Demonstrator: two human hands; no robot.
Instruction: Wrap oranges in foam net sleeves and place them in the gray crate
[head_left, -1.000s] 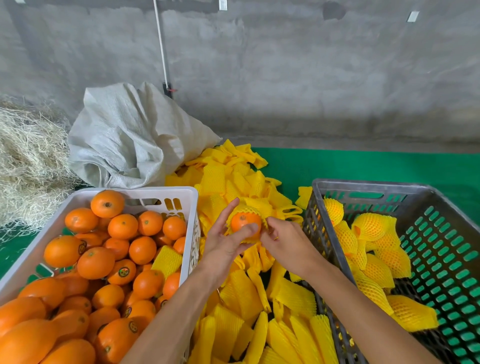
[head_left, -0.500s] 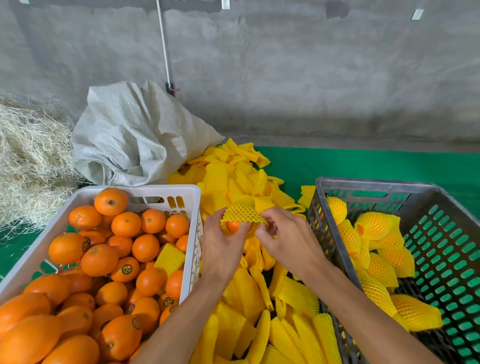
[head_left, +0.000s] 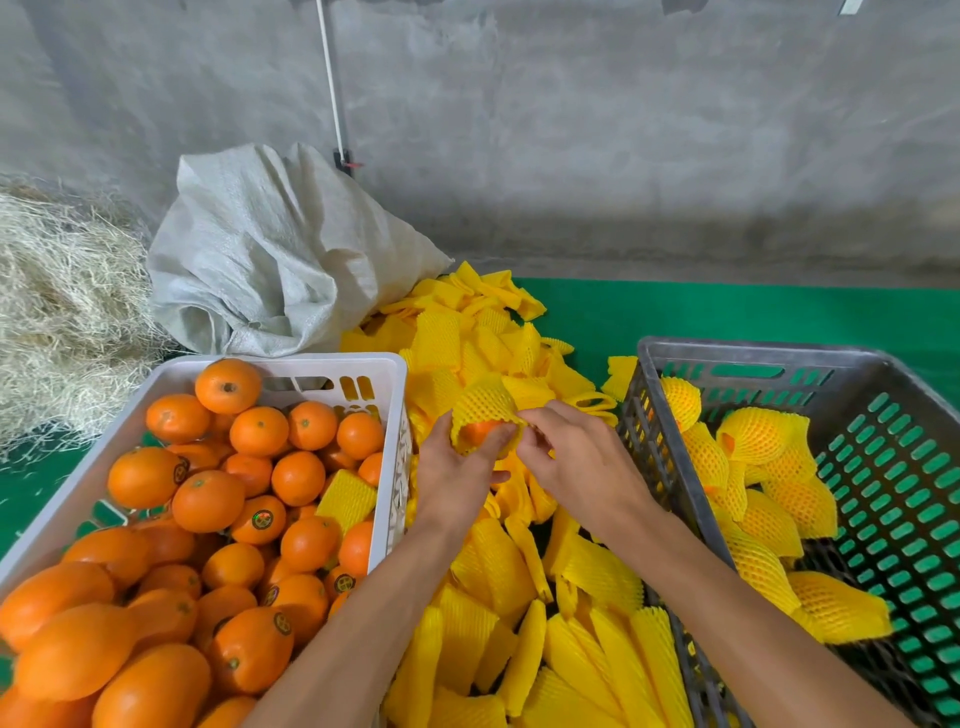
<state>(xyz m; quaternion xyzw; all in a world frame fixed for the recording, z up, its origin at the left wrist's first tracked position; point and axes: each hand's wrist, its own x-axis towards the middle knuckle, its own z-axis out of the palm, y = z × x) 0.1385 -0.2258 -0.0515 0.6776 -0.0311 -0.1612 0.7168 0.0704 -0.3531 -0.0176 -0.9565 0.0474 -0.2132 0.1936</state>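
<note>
You had a green mat (head_left: 727, 317) under everything. On it sat the white crate (head_left: 387, 395) to your left, the gray crate (head_left: 727, 358) to your right and a heap of yellow sleeves (head_left: 545, 649) between them. Behind the white crate lay a white sack (head_left: 270, 260) and straw (head_left: 57, 312).

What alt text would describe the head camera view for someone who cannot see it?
Two hands pull a yellow foam net sleeve over an orange, between a white crate of bare oranges and a gray crate of wrapped ones.
</note>
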